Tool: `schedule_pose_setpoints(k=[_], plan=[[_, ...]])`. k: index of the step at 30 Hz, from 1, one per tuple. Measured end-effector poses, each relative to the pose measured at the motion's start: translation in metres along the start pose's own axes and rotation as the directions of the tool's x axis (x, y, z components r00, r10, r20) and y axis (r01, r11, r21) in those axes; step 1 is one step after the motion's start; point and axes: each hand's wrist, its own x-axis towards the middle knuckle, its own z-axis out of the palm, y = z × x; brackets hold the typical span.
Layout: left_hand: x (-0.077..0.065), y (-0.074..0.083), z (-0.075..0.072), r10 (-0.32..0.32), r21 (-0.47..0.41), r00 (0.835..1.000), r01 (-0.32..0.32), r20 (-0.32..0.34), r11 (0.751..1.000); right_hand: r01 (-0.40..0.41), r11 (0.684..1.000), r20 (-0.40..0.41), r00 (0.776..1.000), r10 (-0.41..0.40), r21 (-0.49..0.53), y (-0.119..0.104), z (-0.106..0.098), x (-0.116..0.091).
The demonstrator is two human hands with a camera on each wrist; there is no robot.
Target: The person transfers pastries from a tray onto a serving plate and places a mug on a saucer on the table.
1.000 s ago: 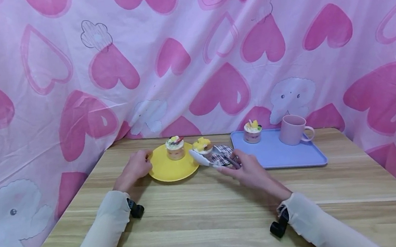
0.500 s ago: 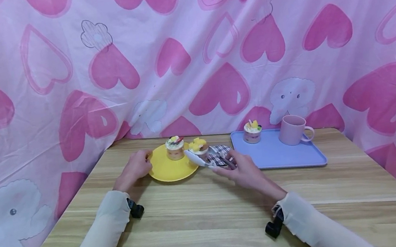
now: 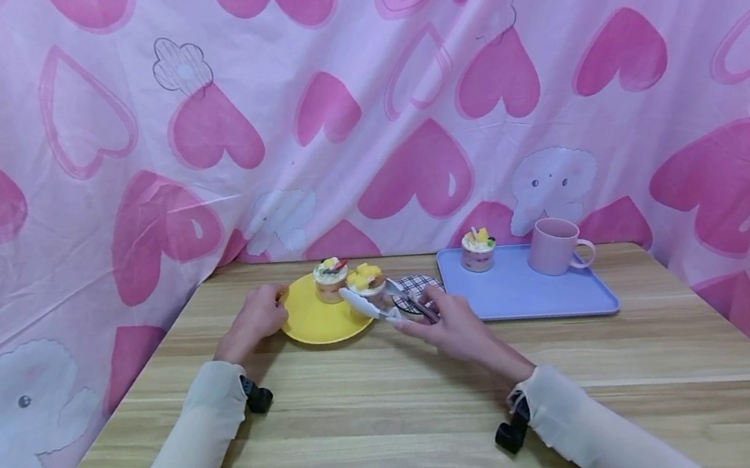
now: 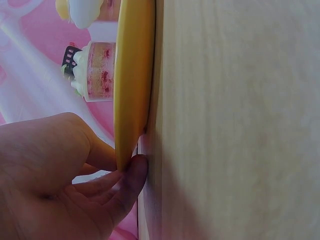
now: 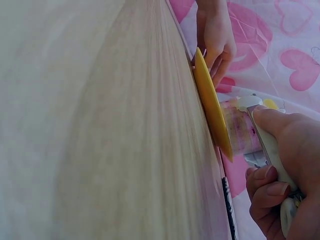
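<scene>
My left hand [image 3: 258,316] pinches the left rim of a round yellow plate [image 3: 312,325], thumb above and fingers below in the left wrist view. A dessert cup [image 3: 330,281] topped with cream and fruit stands on that plate. In my right hand [image 3: 458,327] is a pair of tongs [image 3: 360,304] with pale tips. Between the tips sits a second dessert cup [image 3: 365,276], topped with yellow fruit cubes, upright at the plate's right side. From the right wrist view, this cup [image 5: 241,131] appears close over the plate [image 5: 212,107], partly hidden by the tongs.
A checked black-and-white coaster [image 3: 417,285] lies just right of the plate. Farther right, a blue tray [image 3: 533,300] carries another dessert cup [image 3: 478,252] and a pink mug [image 3: 553,246]. A heart-patterned curtain [image 3: 401,104] hangs behind the wooden table [image 3: 372,424].
My right hand has moved left with the tongs and the yellow-topped dessert cup, from over the coaster to the plate's right side. The left hand keeps its place on the rim.
</scene>
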Motion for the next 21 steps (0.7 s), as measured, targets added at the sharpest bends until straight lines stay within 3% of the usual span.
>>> schedule_pose_setpoints(k=[7,21], plan=[[-0.001,-0.001,0.000,-0.010,-0.009,1.000,0.010,0.007,1.000,0.003,0.999,0.029,1.000,-0.005,0.048,-0.004,0.004,0.000],[-0.001,0.001,-0.001,-0.013,-0.019,1.000,0.013,0.022,1.000,0.026,1.000,0.043,0.999,-0.027,0.012,-0.014,0.018,0.004]])
